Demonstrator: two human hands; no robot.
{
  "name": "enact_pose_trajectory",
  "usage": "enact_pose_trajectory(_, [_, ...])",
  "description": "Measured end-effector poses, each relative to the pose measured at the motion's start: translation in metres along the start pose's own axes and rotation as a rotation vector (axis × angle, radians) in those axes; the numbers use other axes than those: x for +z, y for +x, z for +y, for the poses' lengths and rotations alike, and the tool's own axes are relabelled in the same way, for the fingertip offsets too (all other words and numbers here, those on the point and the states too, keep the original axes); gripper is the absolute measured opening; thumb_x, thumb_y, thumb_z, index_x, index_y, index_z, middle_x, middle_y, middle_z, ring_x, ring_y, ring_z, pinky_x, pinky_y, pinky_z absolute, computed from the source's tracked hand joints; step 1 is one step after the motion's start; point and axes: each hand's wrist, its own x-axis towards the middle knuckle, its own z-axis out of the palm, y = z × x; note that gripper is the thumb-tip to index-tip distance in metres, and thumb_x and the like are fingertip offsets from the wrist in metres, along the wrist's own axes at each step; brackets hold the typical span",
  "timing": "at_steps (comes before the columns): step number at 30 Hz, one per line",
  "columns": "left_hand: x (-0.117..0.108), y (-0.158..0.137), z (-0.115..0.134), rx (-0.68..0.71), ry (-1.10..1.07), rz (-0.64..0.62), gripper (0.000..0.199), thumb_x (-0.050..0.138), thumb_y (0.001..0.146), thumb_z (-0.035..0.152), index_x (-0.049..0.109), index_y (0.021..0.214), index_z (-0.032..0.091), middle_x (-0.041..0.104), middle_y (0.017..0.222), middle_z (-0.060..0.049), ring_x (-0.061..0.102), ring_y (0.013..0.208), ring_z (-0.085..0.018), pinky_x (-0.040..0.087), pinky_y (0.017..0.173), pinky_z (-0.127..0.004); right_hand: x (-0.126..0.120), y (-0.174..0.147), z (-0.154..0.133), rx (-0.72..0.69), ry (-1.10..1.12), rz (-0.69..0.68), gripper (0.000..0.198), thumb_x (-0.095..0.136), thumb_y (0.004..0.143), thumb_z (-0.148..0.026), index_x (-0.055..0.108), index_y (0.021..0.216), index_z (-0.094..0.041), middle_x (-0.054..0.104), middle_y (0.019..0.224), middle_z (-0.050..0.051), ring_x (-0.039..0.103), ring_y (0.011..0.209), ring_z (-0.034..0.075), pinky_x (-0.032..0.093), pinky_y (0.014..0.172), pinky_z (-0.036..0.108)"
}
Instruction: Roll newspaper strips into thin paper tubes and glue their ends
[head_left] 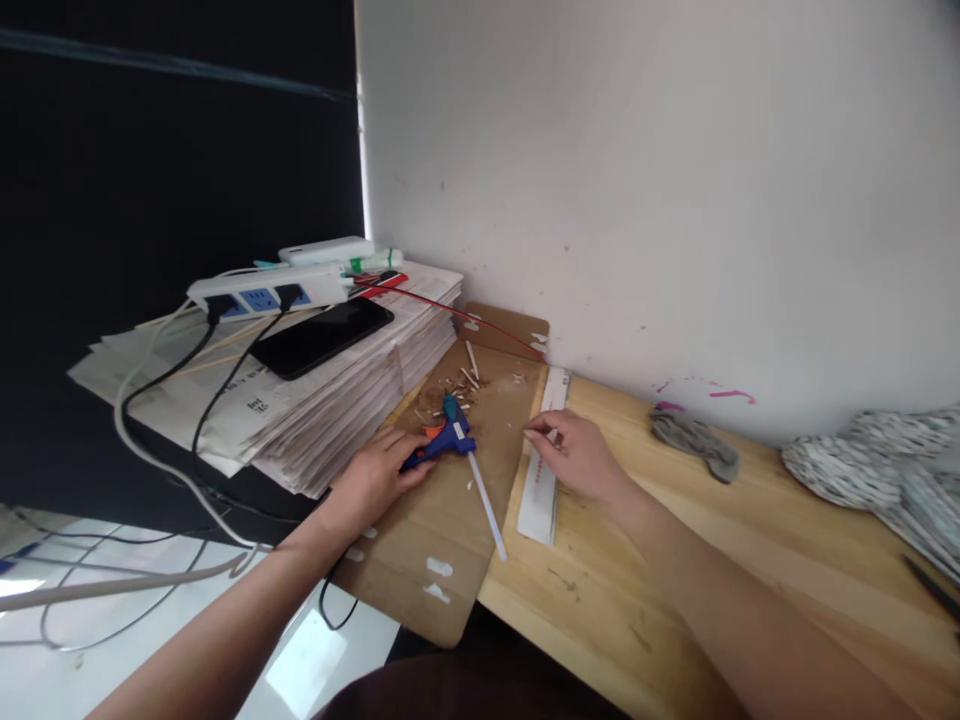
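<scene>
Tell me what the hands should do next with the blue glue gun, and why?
I'd say the left hand should probably lift the glue gun a little. That hand is already at its handle, and a glue stick pokes out of its back. The right hand is over by the paper strip.

no word, brand or number can be read for certain. on the left, the stack of newspapers [345,385] carries bold black characters [257,405] close to its near edge, with finer print around them, all too small to make out. to the right, the white paper strip [535,508] bears a row of red characters [537,472], likewise illegible. a small white label [459,431] sits on the blue glue gun [448,438], its print unreadable.
</scene>
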Motion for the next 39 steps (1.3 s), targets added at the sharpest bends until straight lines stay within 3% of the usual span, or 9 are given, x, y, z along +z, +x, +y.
enact_pose_trajectory(4, [-0.003, -0.003, -0.001, -0.009, 0.0, 0.0, 0.031, 0.057, 0.086, 0.041, 0.062, 0.109, 0.021, 0.068, 0.099, -0.007, 0.063, 0.09, -0.021, 0.049, 0.082, -0.033, -0.036, -0.036, 0.046, 0.146, -0.121, 0.16, 0.026, 0.05, 0.089, -0.037, 0.067, 0.079, -0.02, 0.069, 0.08, 0.005, 0.061, 0.079, 0.019, 0.043, 0.074, 0.03])
enact_pose_trajectory(9, [-0.016, 0.003, 0.015, -0.03, -0.014, 0.083, 0.025, 0.057, 0.086, 0.042, 0.068, 0.099, 0.024, 0.07, 0.096, -0.005, 0.063, 0.091, -0.023, 0.048, 0.084, -0.035, -0.078, -0.071, 0.13, 0.381, -0.343, 0.419, 0.038, 0.056, 0.082, -0.037, 0.061, 0.112, -0.014, 0.065, 0.106, 0.014, 0.061, 0.091, 0.025, 0.044, 0.08, 0.036])
enact_pose_trajectory(13, [-0.018, 0.025, 0.05, 0.042, -0.115, 0.057, 0.023, 0.049, 0.09, 0.033, 0.068, 0.09, 0.021, 0.069, 0.082, -0.003, 0.062, 0.078, -0.018, 0.048, 0.075, -0.03, -0.089, -0.085, 0.163, 0.524, -0.394, 0.41, 0.047, 0.059, 0.079, -0.035, 0.06, 0.117, -0.007, 0.064, 0.107, 0.021, 0.058, 0.098, 0.033, 0.042, 0.081, 0.04])
enact_pose_trajectory(16, [-0.005, 0.05, 0.085, 0.092, -0.225, -0.03, 0.025, 0.045, 0.092, 0.026, 0.064, 0.108, 0.02, 0.068, 0.078, -0.002, 0.062, 0.08, -0.017, 0.048, 0.079, -0.03, -0.086, -0.087, 0.163, 0.49, -0.335, 0.364, 0.029, 0.054, 0.083, -0.032, 0.069, 0.098, -0.012, 0.068, 0.091, 0.017, 0.061, 0.087, 0.03, 0.041, 0.075, 0.037])
enact_pose_trajectory(20, [0.033, 0.091, 0.137, 0.196, -0.351, -0.111, 0.033, 0.04, 0.094, 0.021, 0.057, 0.122, 0.021, 0.067, 0.11, -0.006, 0.061, 0.1, -0.017, 0.047, 0.089, -0.03, -0.081, -0.085, 0.146, 0.358, -0.208, 0.303, 0.027, 0.057, 0.083, -0.04, 0.071, 0.088, -0.017, 0.069, 0.084, 0.01, 0.06, 0.078, 0.023, 0.039, 0.069, 0.031])
enact_pose_trajectory(24, [0.082, 0.14, 0.186, 0.171, -0.18, -0.292, 0.059, 0.058, 0.085, 0.034, 0.042, 0.136, 0.009, 0.057, 0.126, -0.018, 0.061, 0.103, -0.022, 0.047, 0.088, -0.031, -0.072, -0.08, 0.126, 0.219, -0.056, 0.176, 0.019, 0.065, 0.078, -0.036, 0.071, 0.081, -0.018, 0.067, 0.074, 0.004, 0.057, 0.067, 0.016, 0.037, 0.062, 0.025])
enact_pose_trajectory(26, [0.101, 0.162, 0.202, 0.191, -0.064, -0.394, 0.055, 0.06, 0.083, 0.037, 0.051, 0.129, 0.008, 0.062, 0.116, -0.019, 0.061, 0.104, -0.027, 0.047, 0.086, -0.033, -0.068, -0.078, 0.123, 0.18, 0.002, 0.133, 0.012, 0.066, 0.076, -0.029, 0.07, 0.076, -0.018, 0.066, 0.072, 0.003, 0.056, 0.066, 0.015, 0.036, 0.061, 0.025])
enact_pose_trajectory(31, [0.122, 0.188, 0.211, 0.253, -0.018, -0.509, 0.021, 0.056, 0.084, 0.027, 0.073, 0.082, 0.014, 0.068, 0.08, -0.012, 0.064, 0.08, -0.024, 0.045, 0.074, -0.031, -0.071, -0.078, 0.136, 0.186, 0.167, 0.058, 0.012, 0.063, 0.077, -0.024, 0.071, 0.08, -0.017, 0.068, 0.078, 0.004, 0.058, 0.071, 0.016, 0.039, 0.064, 0.025])
enact_pose_trajectory(39, [0.12, 0.175, 0.2, 0.262, -0.025, -0.473, 0.029, 0.056, 0.085, 0.036, 0.071, 0.101, 0.018, 0.067, 0.088, -0.007, 0.062, 0.082, -0.018, 0.042, 0.07, -0.025, -0.08, -0.078, 0.151, 0.26, 0.407, -0.014, 0.017, 0.062, 0.076, -0.026, 0.071, 0.087, -0.016, 0.071, 0.082, 0.004, 0.061, 0.073, 0.016, 0.045, 0.069, 0.026])
